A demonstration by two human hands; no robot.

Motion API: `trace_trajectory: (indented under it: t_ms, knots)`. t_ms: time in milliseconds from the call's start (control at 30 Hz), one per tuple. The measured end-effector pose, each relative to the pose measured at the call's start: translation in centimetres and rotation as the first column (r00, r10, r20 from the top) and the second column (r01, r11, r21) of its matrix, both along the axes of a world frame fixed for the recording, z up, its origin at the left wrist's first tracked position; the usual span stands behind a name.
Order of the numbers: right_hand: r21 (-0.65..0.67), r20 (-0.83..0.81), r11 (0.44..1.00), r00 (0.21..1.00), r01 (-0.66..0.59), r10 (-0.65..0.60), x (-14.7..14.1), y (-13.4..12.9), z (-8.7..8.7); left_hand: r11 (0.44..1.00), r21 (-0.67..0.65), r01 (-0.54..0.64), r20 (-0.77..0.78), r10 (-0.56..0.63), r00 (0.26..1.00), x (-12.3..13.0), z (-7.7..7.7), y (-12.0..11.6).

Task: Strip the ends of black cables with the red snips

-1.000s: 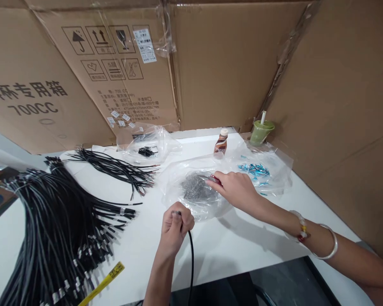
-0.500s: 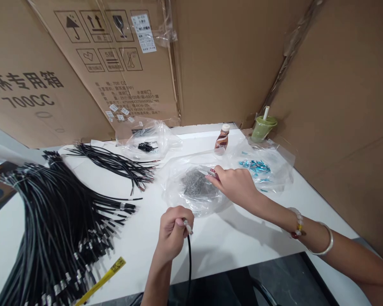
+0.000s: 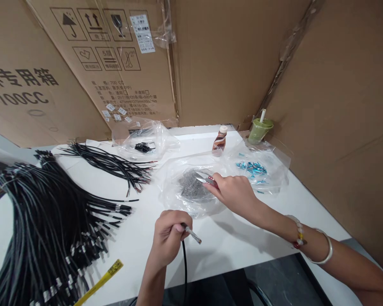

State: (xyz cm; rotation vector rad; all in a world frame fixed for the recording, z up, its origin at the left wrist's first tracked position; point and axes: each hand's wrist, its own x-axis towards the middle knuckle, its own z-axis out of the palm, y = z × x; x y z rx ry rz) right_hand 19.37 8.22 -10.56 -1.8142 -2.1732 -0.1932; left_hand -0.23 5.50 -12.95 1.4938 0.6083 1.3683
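Note:
My left hand [image 3: 170,236] is closed around a black cable [image 3: 185,265]. The cable's exposed silvery end [image 3: 193,235] sticks out past my thumb to the right, and its black length hangs down over the table edge. In my right hand [image 3: 238,193] is a pair of thread snips [image 3: 207,177] with a red handle, the two blades spread apart and aimed left. The snips are above a clear plastic bag [image 3: 169,187] that contains a heap of fine grey bits [image 3: 191,183]. Blades and cable are apart.
A large bundle of black cables [image 3: 47,221] covers the left side, near a yellow strip [image 3: 104,280]. Behind lie loose black wires [image 3: 111,163] and a bag of black pieces [image 3: 143,147]. Blue pieces [image 3: 252,168], a bottle [image 3: 219,140] and a green cup [image 3: 260,129] are at right. Cardboard boxes [image 3: 226,63] wall the back.
The snips have come into fuller view, with their blades now visibly apart. In my left hand the cable end has turned and shows more of its length toward the lower right.

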Motion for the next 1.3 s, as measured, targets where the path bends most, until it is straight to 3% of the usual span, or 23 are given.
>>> trace_trajectory:
  t_ms: [167, 300, 400, 533, 667, 767, 967, 1300]
  knots:
    - [-0.028, -0.202, 0.999, 0.979, 0.018, -0.024, 0.2, -0.3, 0.4, 0.966, -0.221, -0.131, -0.020, 0.130, 0.991, 0.8, 0.8, 0.0]
    - [-0.083, -0.468, 0.996, 0.884, -0.022, -0.020, 0.1, -0.5, 0.5, 0.899, -0.385, -0.209, -0.046, 0.208, 0.977, 2.1, 1.1, 0.9]
    - [-0.133, -0.688, 0.985, 0.726, -0.114, -0.009, -0.4, 0.0, -0.1, 0.867, -0.440, -0.235, -0.045, 0.240, 0.970, 2.7, 0.6, 1.6]
    - [-0.141, -0.896, 0.972, 0.441, -0.188, -0.044, -1.7, 1.6, -1.1, 0.837, -0.491, -0.241, -0.022, 0.264, 0.964, 3.1, -0.2, 2.3]
    - [-0.139, -0.973, 0.967, 0.213, -0.215, -0.093, -3.2, 3.1, -2.1, 0.815, -0.540, -0.209, 0.017, 0.259, 0.966, 3.2, -0.5, 2.4]
    - [-0.137, -0.988, 0.955, 0.107, -0.263, -0.112, -4.1, 3.5, -2.7, 0.798, -0.582, -0.154, 0.066, 0.236, 0.970, 3.0, -0.5, 2.4]
    - [-0.099, -0.995, 0.938, 0.003, -0.333, -0.104, -5.2, 3.5, -2.8, 0.729, -0.680, 0.074, 0.231, 0.118, 0.966, 2.4, -0.3, 2.5]
    - [-0.120, -0.990, 0.926, -0.031, -0.359, -0.141, -5.5, 3.7, -1.0, 0.594, -0.714, 0.371, 0.464, 0.005, 0.886, 1.9, -0.3, 2.2]
